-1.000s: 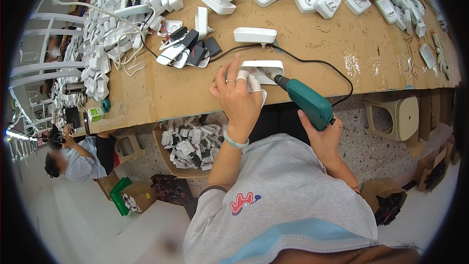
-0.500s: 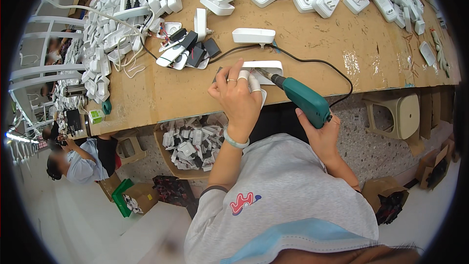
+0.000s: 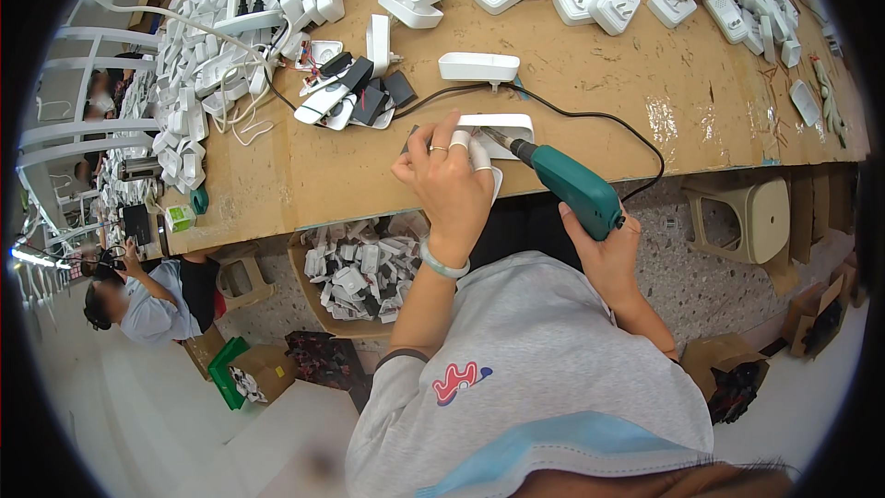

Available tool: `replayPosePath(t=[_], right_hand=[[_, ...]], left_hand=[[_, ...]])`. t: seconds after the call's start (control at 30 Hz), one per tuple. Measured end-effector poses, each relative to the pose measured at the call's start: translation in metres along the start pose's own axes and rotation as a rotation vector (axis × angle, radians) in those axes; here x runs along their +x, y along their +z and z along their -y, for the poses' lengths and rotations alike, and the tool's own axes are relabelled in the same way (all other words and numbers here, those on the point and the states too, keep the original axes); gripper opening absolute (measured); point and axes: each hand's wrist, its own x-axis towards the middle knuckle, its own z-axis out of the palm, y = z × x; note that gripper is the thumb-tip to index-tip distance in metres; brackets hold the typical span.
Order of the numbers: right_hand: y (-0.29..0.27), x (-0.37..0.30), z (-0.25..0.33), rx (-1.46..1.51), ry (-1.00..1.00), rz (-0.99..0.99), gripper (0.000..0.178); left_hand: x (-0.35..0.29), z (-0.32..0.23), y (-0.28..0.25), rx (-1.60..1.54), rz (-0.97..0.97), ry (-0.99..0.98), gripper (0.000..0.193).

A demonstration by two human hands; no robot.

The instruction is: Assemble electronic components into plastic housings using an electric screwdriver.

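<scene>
A person in a grey shirt sits at a brown bench (image 3: 369, 180), seen from above. The right hand (image 3: 608, 254) is wrapped around the rear of a green tool (image 3: 576, 186), whose metal tip points up and left into an open white casing (image 3: 518, 124). The casing is near the front edge of the bench, just ahead of the person. The left hand (image 3: 452, 186), with white covers on two fingers, is curled at the casing's left end; whether it grips anything there cannot be told, as the hand blocks the view.

A black cord (image 3: 590, 116) curves across the bench behind the casing. Just beyond it is a white adapter (image 3: 477, 65). To the left are a small pile of dark blocks (image 3: 371, 103) and a large heap of white casings (image 3: 198, 60). Below the bench, a cardboard box (image 3: 350, 326) is full of parts.
</scene>
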Motion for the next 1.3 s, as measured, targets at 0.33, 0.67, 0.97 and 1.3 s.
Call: replayPosePath(t=[0.33, 0.67, 0.97, 1.3], right_hand=[[-0.005, -0.004, 0.005, -0.015, -0.011, -0.030, 0.021], [-0.019, -0.022, 0.001, 0.063, 0.100, -0.038, 0.019], [-0.037, -0.033, 0.003, 0.180, 0.159, -0.181, 0.018], [-0.041, -0.031, -0.004, 0.226, 0.146, -0.286, 0.028]], left_hand=[[0.001, -0.001, 0.000, -0.001, -0.012, 0.008, 0.028], [0.001, -0.002, -0.002, 0.003, -0.001, 0.007, 0.031], [-0.001, -0.004, -0.004, 0.000, 0.002, -0.037, 0.020], [-0.015, 0.010, -0.005, -0.344, 0.074, -0.283, 0.014]])
